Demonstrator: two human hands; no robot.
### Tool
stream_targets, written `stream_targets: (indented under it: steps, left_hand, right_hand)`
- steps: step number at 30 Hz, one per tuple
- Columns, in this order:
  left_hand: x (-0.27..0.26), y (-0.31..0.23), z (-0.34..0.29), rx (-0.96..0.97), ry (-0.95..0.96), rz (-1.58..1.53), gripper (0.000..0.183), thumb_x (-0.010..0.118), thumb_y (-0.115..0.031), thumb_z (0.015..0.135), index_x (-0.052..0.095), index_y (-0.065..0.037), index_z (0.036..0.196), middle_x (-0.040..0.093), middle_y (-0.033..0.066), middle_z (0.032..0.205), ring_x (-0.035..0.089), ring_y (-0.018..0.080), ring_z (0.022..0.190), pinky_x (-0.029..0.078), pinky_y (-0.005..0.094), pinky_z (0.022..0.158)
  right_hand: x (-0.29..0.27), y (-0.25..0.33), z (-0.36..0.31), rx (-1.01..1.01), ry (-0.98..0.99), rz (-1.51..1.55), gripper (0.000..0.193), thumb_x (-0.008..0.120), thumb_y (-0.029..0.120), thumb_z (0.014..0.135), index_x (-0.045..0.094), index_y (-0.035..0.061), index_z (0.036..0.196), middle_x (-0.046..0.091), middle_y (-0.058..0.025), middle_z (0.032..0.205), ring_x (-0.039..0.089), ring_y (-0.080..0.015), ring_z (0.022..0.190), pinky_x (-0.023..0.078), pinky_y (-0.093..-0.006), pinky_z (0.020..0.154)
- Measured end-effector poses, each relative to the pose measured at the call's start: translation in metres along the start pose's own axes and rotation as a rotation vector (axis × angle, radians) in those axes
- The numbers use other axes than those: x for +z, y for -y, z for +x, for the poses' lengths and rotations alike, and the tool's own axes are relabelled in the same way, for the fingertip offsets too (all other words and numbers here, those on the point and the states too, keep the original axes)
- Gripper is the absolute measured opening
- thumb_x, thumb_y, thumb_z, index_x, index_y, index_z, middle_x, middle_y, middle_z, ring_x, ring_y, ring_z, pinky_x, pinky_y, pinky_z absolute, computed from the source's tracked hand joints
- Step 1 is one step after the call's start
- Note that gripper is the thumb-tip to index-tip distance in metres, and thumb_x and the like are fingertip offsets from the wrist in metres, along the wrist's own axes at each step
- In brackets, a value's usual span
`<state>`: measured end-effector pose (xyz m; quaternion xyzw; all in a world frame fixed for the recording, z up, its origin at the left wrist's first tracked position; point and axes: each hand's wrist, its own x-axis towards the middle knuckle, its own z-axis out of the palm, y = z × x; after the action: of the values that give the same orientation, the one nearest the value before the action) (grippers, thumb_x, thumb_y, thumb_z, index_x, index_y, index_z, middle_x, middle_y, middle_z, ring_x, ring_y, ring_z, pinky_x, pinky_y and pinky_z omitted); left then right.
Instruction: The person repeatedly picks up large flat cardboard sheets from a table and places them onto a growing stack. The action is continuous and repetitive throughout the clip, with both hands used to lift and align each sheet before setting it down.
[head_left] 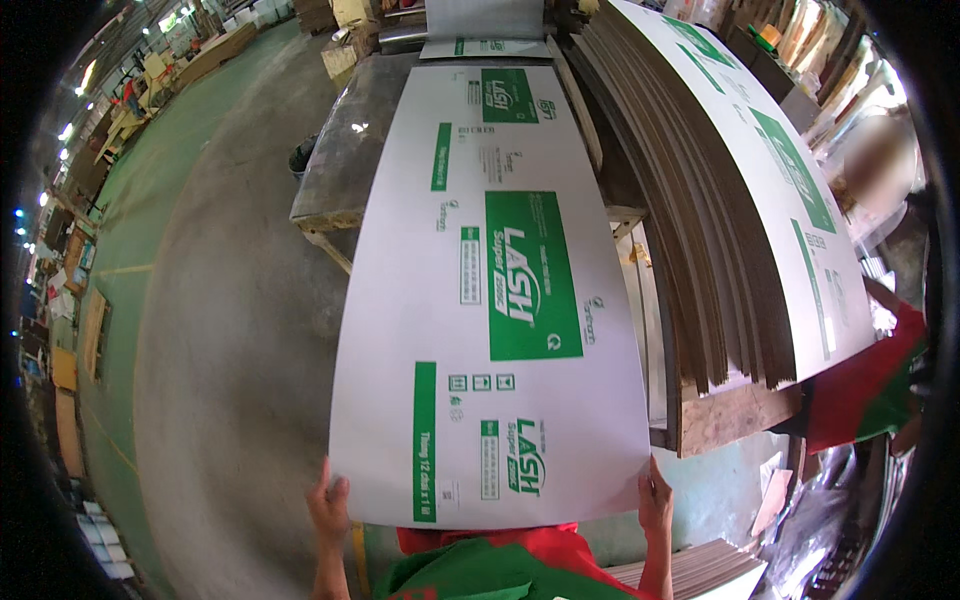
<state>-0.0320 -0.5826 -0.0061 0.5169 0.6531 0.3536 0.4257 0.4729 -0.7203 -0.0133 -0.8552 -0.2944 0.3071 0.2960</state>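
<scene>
A long white cardboard sheet (pixel 600 420) printed with green blocks stretches from in front of my body away to a machine table. My left hand (pixel 329 498) grips its near left corner, thumb on top. At the near right corner, my right hand (pixel 655 494) pinches the edge with the thumb up. Most of the fingers are hidden under the sheet. The far part of the sheet lies over the metal table (pixel 350 140), and another printed sheet (pixel 480 47) shows just beyond its far end.
To the right, a tall stack of cardboard sheets (pixel 690 230) rests on a wooden support (pixel 735 418). A co-worker in red and green (pixel 868 385) stands beside that stack. More stacked cardboard (pixel 705 572) sits low at the near right. Grey and green floor (pixel 230 300) extends on the left.
</scene>
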Motion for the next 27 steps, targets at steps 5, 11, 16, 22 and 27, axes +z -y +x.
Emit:
stream_targets:
  steps: [5, 11, 16, 22, 27]
  left_hand:
    - [0.052, 0.008, 0.098, 0.113, -0.065, 0.117, 0.057, 0.058, -0.027, 0.1, 0.045, 0.008, 0.144, 0.067, 0.0188, 0.124, 0.061, 0.0179, 0.11, 0.047, 0.032, 0.096]
    - [0.112, -0.004, 0.218, 0.041, -0.078, 0.079, 0.057, 0.058, -0.028, 0.101, 0.045, 0.006, 0.144, 0.063, 0.0221, 0.131, 0.06, 0.0215, 0.118, 0.045, 0.0327, 0.1]
    - [0.136, -0.005, 0.284, 0.152, -0.101, 0.178, 0.058, 0.056, -0.033, 0.102, 0.046, 0.006, 0.144, 0.062, 0.0249, 0.13, 0.061, 0.027, 0.118, 0.045, 0.0343, 0.1]
    - [0.154, -0.002, 0.38, 0.126, -0.011, 0.337, 0.064, 0.054, -0.043, 0.101, 0.042, -0.002, 0.149, 0.053, 0.0288, 0.139, 0.055, 0.0361, 0.128, 0.044, 0.0423, 0.105]
    - [0.172, -0.038, 0.405, 0.483, -0.11, 0.735, 0.063, 0.063, -0.03, 0.097, 0.039, -0.006, 0.15, 0.053, 0.0246, 0.136, 0.051, 0.042, 0.126, 0.041, 0.0506, 0.106]
  right_hand:
    - [0.023, 0.019, 0.102, -0.061, -0.049, -0.042, 0.048, 0.056, 0.023, 0.1, 0.052, 0.0011, 0.142, 0.053, -0.004, 0.078, 0.044, -0.0111, 0.069, 0.041, -0.0289, 0.063]
    - [0.056, 0.053, 0.24, -0.111, -0.169, 0.07, 0.038, 0.056, 0.024, 0.101, 0.064, -0.0008, 0.128, 0.066, -0.0112, 0.089, 0.057, -0.0165, 0.08, 0.049, -0.0322, 0.078]
    - [0.072, 0.066, 0.307, -0.232, -0.169, 0.154, 0.039, 0.058, 0.024, 0.1, 0.062, 0.0002, 0.131, 0.071, -0.0094, 0.111, 0.061, -0.0153, 0.102, 0.047, -0.029, 0.092]
    - [0.097, 0.127, 0.369, -0.142, -0.197, -0.042, 0.039, 0.062, 0.027, 0.096, 0.065, 0.0031, 0.126, 0.067, -0.0215, 0.121, 0.066, -0.0307, 0.11, 0.049, -0.0375, 0.097]
    - [0.031, 0.189, 0.256, -0.793, -0.542, -0.393, 0.051, 0.069, 0.021, 0.089, 0.056, 0.0077, 0.136, 0.058, -0.0184, 0.132, 0.053, -0.0359, 0.125, 0.045, -0.0451, 0.103]
